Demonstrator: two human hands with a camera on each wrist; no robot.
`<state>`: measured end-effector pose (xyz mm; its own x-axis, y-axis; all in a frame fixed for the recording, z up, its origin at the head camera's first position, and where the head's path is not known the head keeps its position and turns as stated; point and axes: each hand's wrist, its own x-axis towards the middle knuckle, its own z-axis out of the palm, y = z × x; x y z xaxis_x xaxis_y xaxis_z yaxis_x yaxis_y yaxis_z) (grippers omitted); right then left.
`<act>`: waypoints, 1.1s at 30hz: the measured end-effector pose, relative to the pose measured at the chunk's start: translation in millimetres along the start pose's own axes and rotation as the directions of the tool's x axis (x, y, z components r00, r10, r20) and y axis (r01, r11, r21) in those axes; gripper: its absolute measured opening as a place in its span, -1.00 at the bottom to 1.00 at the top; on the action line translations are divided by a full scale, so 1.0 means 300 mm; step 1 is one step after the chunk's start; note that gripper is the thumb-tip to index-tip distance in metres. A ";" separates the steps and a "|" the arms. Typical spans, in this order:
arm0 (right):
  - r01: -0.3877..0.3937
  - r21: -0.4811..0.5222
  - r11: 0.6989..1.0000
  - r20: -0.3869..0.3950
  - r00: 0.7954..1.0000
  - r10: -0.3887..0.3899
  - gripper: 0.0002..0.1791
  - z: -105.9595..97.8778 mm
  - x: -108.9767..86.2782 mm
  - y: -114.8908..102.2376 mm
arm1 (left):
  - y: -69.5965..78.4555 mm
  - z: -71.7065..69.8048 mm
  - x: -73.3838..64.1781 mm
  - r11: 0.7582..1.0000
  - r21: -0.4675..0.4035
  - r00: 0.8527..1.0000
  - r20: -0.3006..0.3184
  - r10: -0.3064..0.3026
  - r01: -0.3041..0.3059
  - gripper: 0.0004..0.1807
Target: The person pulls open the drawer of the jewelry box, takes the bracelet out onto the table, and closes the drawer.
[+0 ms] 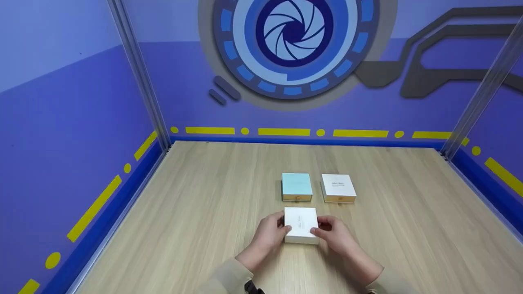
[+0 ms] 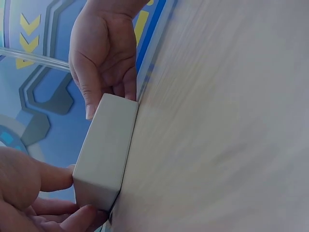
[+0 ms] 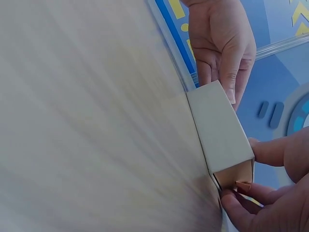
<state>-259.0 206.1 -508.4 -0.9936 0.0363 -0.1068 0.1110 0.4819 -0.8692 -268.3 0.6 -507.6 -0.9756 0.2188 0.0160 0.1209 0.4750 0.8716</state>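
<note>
A small white box [image 1: 301, 220] with faint lettering on its lid lies on the wooden table between both hands. My left hand [image 1: 267, 233] holds its left side, thumb on the top edge and fingers against the side. On the opposite side my right hand [image 1: 338, 236] grips it, thumb on the lid's edge. The right wrist view shows a tan drawer face [image 3: 234, 174] on that side, with a small orange-brown pull tab [image 3: 243, 185] at the right fingertips. Whether those fingers pinch the tab I cannot tell. The drawer looks closed.
Just beyond the held box sit a light-blue box [image 1: 297, 184] and another white box [image 1: 338, 185], their gold drawer fronts facing me. Blue-purple panels [image 1: 102, 122] with yellow marks wall the wooden table [image 1: 204, 196] at the back and sides.
</note>
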 end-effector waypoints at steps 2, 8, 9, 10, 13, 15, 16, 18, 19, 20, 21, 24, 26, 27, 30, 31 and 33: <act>0.014 0.001 1.000 -0.003 1.000 -0.014 -0.53 0.001 0.002 0.002 | 0.002 0.002 -0.002 1.000 0.000 1.000 0.016 0.012 -0.012 -0.44; 0.032 0.013 0.999 -0.015 0.999 -0.032 -0.53 0.005 0.007 0.011 | 0.000 0.002 -0.005 1.000 0.016 0.999 0.031 0.024 -0.024 -0.40; 0.033 0.017 0.999 -0.017 0.999 -0.033 -0.53 0.007 0.007 0.013 | -0.002 0.002 -0.005 1.000 0.018 0.999 0.033 0.023 -0.023 -0.40; 0.036 0.018 0.999 -0.017 0.999 -0.036 -0.53 0.008 0.007 0.013 | -0.003 0.002 -0.005 0.999 0.022 0.999 0.035 0.024 -0.025 -0.40; 0.034 0.019 0.999 -0.019 0.999 -0.034 -0.55 0.012 0.008 0.016 | -0.006 0.004 -0.006 0.999 0.039 0.999 0.039 0.026 -0.027 -0.40; 0.027 0.015 1.000 -0.019 0.999 -0.027 -0.55 0.012 0.008 0.017 | -0.007 0.006 -0.008 0.999 0.044 0.999 0.040 0.025 -0.027 -0.40; 0.024 0.012 1.000 -0.019 1.000 -0.024 -0.55 0.011 0.008 0.017 | -0.007 0.006 -0.009 0.999 0.042 0.999 0.041 0.026 -0.027 -0.40; 0.017 0.012 1.000 -0.020 1.000 -0.017 -0.55 0.009 0.008 0.016 | -0.008 0.008 -0.010 0.999 0.036 0.999 0.042 0.023 -0.024 -0.40; 0.015 0.011 1.000 -0.019 1.000 -0.015 -0.54 0.009 0.009 0.016 | -0.007 0.009 -0.009 0.999 0.031 0.999 0.042 0.022 -0.023 -0.41; 0.016 0.010 1.000 -0.018 1.000 -0.016 -0.54 0.007 0.009 0.015 | -0.008 0.010 -0.009 0.999 0.026 0.999 0.041 0.023 -0.024 -0.40; 0.016 0.009 1.000 -0.017 1.000 -0.016 -0.54 0.006 0.010 0.015 | -0.008 0.010 -0.008 0.999 0.021 0.999 0.038 0.026 -0.027 -0.40; 0.018 0.007 1.000 -0.015 1.000 -0.018 -0.54 0.004 0.011 0.013 | -0.009 0.011 -0.004 0.999 0.011 0.999 0.027 0.047 -0.048 -0.37; 0.017 0.008 1.000 -0.017 1.000 -0.016 -0.55 0.003 0.010 0.012 | -0.012 0.012 -0.003 0.998 0.003 0.998 0.024 0.058 -0.058 -0.33; 0.019 0.011 1.000 -0.018 1.000 -0.019 -0.55 0.003 0.009 0.011 | -0.012 0.011 -0.003 0.998 -0.001 0.998 0.026 0.058 -0.058 -0.32; 0.030 0.019 0.999 -0.019 0.999 -0.030 -0.55 0.003 0.009 0.012 | -0.015 0.009 -0.001 0.998 -0.014 0.997 0.035 0.065 -0.065 -0.30; 0.035 0.022 0.999 -0.020 0.999 -0.035 -0.55 0.004 0.009 0.012 | -0.018 0.008 -0.001 0.998 -0.022 0.997 0.040 0.065 -0.065 -0.29; 0.044 0.023 0.999 -0.019 0.999 -0.043 -0.55 0.005 0.008 0.013 | -0.022 0.006 0.000 0.998 -0.031 0.997 0.049 0.062 -0.061 -0.31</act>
<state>-261.0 206.9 -512.8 -0.9977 0.0320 -0.0598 0.0678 0.4629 -0.8838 -268.7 -1.2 -514.2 -0.9560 0.2897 0.0463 0.1744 0.4340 0.8839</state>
